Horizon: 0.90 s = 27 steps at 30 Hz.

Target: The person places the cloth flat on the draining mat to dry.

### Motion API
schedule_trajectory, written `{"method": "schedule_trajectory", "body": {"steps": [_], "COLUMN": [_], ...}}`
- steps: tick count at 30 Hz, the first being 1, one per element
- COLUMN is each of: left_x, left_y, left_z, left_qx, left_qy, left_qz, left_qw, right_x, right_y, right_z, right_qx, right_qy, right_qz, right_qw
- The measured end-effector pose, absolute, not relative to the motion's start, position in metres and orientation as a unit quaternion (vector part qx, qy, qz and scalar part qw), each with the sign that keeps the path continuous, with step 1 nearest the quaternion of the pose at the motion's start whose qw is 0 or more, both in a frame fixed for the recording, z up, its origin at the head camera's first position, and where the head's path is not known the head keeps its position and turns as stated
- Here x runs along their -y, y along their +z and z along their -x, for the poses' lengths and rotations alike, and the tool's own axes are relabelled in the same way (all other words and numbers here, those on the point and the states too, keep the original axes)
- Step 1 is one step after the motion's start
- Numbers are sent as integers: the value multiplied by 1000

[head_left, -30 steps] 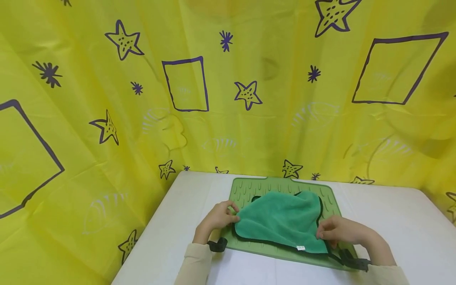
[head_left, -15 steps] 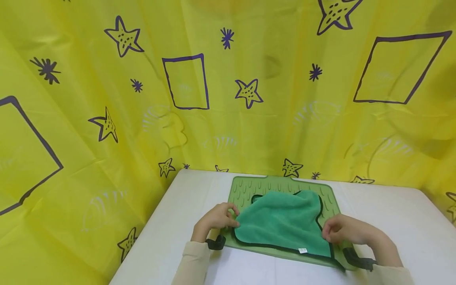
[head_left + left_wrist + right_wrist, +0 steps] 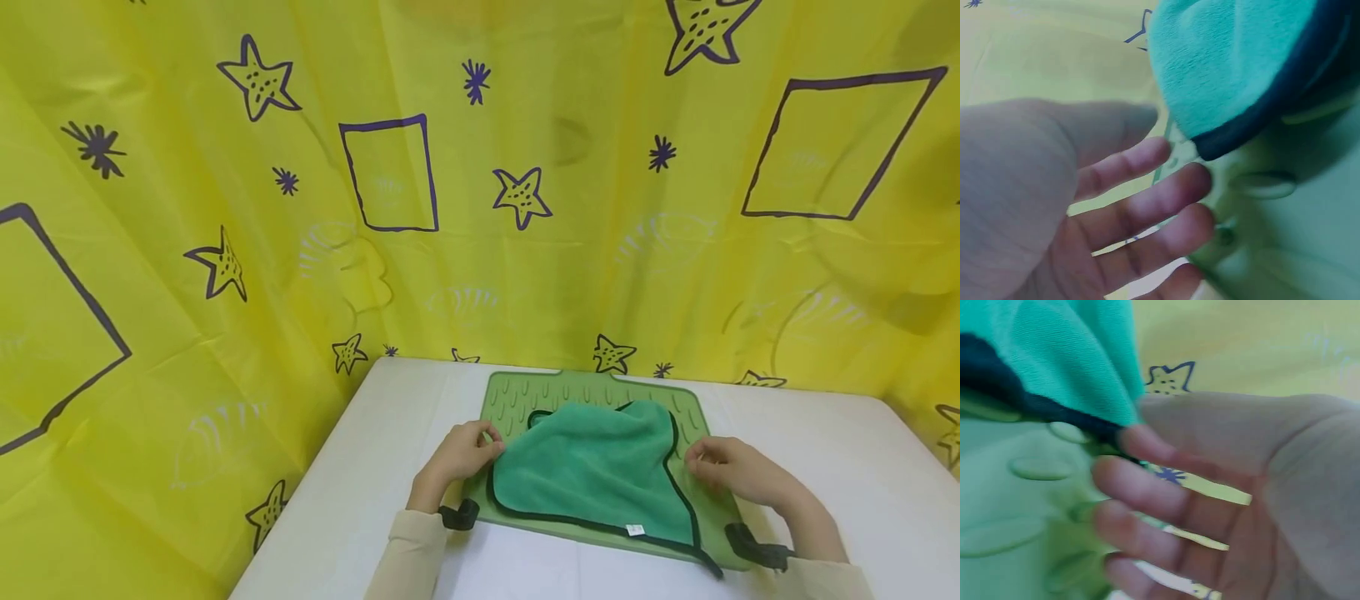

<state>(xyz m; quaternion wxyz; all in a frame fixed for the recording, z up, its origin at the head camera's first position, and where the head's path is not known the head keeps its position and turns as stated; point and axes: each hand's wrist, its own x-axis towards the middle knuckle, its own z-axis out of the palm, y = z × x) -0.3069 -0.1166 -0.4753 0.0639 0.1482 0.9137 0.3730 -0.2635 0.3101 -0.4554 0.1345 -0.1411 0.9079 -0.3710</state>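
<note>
A green cloth with dark edging lies rumpled on a lighter green mat with raised ridges. A small white tag shows on its front edge. At the cloth's left side is my left hand, fingers loosely bent; in the left wrist view, the thumb and fingers of that hand stand apart beside the cloth's edge. My right hand hovers by the right side, a little off the cloth in the head view. The right wrist view shows its fingers spread and loosely bent near the dark border.
The mat rests on a white table. Behind and to the left hangs a yellow curtain printed with stars and squares. Each wrist carries a black strap mount; the right one is over the mat's front right corner.
My right hand has come away from the cloth's right edge, moving right and back. The cloth's front right corner now reaches farther forward and right. My left hand has barely shifted.
</note>
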Motion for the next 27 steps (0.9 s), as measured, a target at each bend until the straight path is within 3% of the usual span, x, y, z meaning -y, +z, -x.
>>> {"method": "schedule_trajectory", "body": {"steps": [7, 11, 19, 27], "left_x": [106, 97, 78, 58], "left_y": [-478, -480, -476, -476], "left_z": [314, 317, 331, 348], "left_qx": [-917, -911, -921, -955], "left_qy": [378, 395, 368, 272], "left_qz": [-128, -120, -123, -116], "left_qw": [14, 3, 40, 22], "right_x": [-295, -287, -282, -284], "right_y": [-469, -477, -483, -489], "right_z": [274, 278, 276, 278], "right_qx": [-901, -890, -895, -884], "right_qy": [-418, -440, -429, -453], "right_qz": [101, 98, 101, 97], "right_qw": [56, 63, 63, 63]}}
